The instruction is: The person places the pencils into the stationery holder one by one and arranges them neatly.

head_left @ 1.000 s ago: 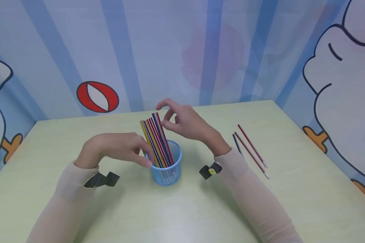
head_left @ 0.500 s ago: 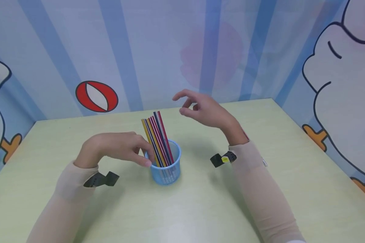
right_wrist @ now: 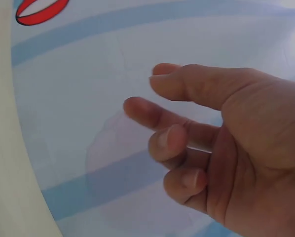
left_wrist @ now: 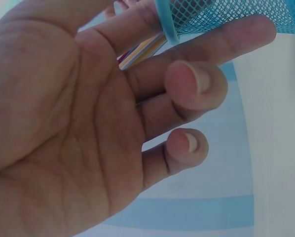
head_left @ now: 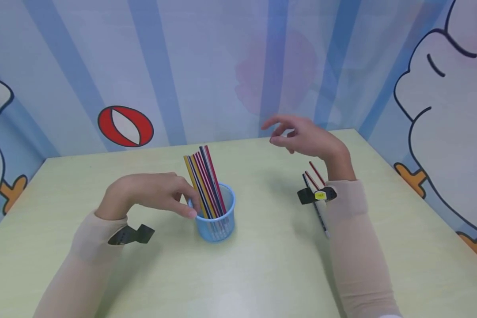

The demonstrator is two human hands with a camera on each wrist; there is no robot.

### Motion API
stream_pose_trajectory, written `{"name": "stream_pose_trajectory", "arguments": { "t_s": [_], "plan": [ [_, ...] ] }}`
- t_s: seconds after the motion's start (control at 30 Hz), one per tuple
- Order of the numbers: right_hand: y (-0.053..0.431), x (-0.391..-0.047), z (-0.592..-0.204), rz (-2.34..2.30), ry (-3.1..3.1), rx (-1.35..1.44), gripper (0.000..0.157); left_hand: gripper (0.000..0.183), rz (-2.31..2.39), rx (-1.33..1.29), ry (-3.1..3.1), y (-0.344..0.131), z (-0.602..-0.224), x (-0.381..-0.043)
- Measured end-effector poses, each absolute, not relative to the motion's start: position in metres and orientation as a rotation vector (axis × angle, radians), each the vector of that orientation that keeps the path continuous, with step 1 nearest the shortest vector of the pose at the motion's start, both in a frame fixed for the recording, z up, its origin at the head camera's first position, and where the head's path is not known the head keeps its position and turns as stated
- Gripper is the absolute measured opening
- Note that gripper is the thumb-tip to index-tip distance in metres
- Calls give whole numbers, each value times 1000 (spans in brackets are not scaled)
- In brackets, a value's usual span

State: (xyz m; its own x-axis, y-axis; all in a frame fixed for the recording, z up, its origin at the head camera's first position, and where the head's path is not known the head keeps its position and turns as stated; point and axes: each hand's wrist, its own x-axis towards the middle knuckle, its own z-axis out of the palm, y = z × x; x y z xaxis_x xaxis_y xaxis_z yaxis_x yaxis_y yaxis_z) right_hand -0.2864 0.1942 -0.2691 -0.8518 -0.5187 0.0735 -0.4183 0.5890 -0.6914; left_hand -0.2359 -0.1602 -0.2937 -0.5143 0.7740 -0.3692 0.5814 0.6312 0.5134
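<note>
A light blue mesh pencil cup [head_left: 216, 231] stands upright on the table, holding a bundle of yellow, red and dark striped pencils [head_left: 205, 181] that lean to the left. My left hand [head_left: 153, 192] pinches the cup's left rim. In the left wrist view, the mesh wall [left_wrist: 241, 17] lies by the fingers. Over the table's right half, my right hand [head_left: 308, 138] hangs in the air with loosely bent fingers; the right wrist view shows nothing in its fingers [right_wrist: 172, 143]. Below it lie a few loose pencils [head_left: 320, 218], partly hidden by the right sleeve and wrist camera.
The pale green table [head_left: 258, 265] ends at a back edge against a blue striped backdrop [head_left: 206, 66] with a red and white oval printed on it. Printed cartoon panels flank both sides.
My right hand has moved away from the pencils in the cup, rightward to above the loose pencils. The left hand stays at the cup's rim.
</note>
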Motion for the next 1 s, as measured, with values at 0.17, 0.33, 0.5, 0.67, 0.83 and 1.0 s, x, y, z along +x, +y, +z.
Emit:
{"name": "stream_pose_trajectory", "arguments": {
  "t_s": [0.17,0.33,0.5,0.67,0.83,1.0],
  "plan": [
    [217,-290,-273,-1034,2623,-749,32,16,437,1051,2281,-161,-294,-236],
    [235,-296,-282,-951,2528,-629,35,15,437,1046,2285,-161,-294,-236],
    [248,-301,-292,-902,2484,-530,38,15,445,1042,2280,-161,-295,-234],
    [256,-308,-304,-769,2470,-413,38,15,441,1040,2286,-161,-295,-234],
    [261,-316,-321,-651,2443,-300,39,15,436,1042,2288,-161,-294,-235],
    [259,-321,-338,-620,2427,-300,37,15,432,1043,2283,-160,-293,-235]
  ]
}}
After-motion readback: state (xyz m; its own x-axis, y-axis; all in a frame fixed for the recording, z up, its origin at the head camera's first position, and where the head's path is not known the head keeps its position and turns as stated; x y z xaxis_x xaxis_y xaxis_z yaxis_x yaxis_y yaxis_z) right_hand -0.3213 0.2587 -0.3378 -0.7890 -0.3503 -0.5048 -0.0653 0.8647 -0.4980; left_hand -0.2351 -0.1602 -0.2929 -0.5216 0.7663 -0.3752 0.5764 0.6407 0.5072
